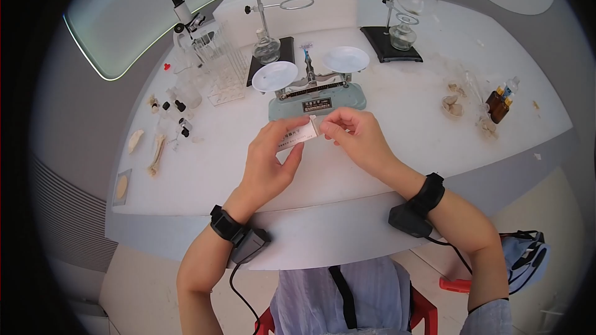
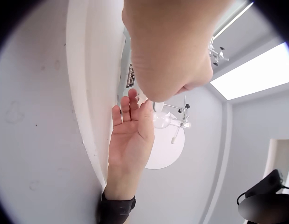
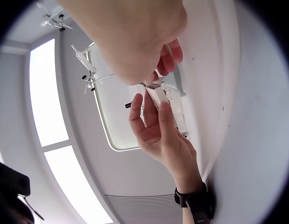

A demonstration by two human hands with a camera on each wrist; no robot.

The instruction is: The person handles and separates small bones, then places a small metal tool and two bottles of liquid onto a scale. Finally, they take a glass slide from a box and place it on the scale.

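Over the front middle of the table, my left hand (image 1: pixel 268 162) grips a small white carton (image 1: pixel 299 136) with dark printing. Its thumb lies along the lower side and its fingers along the upper side. My right hand (image 1: pixel 360 139) has its thumb and index fingertips pinched at the carton's right end, where a small flap stands up. In the right wrist view the end of the carton (image 3: pixel 156 90) facing the right fingertips looks open. The other fingers of the right hand (image 2: pixel 130 135) are loosely bent. Just behind the hands stands a green balance scale (image 1: pixel 316 100) with two white pans.
Retort stands with a flask (image 1: pixel 267 48) and another flask (image 1: pixel 402 37) stand at the back. To the left are a microscope (image 1: pixel 186 22), a test tube rack (image 1: pixel 226 96) and a bone (image 1: pixel 157 155). Brown bottles (image 1: pixel 498 108) and a small dish of pale pieces (image 1: pixel 452 107) sit at right.
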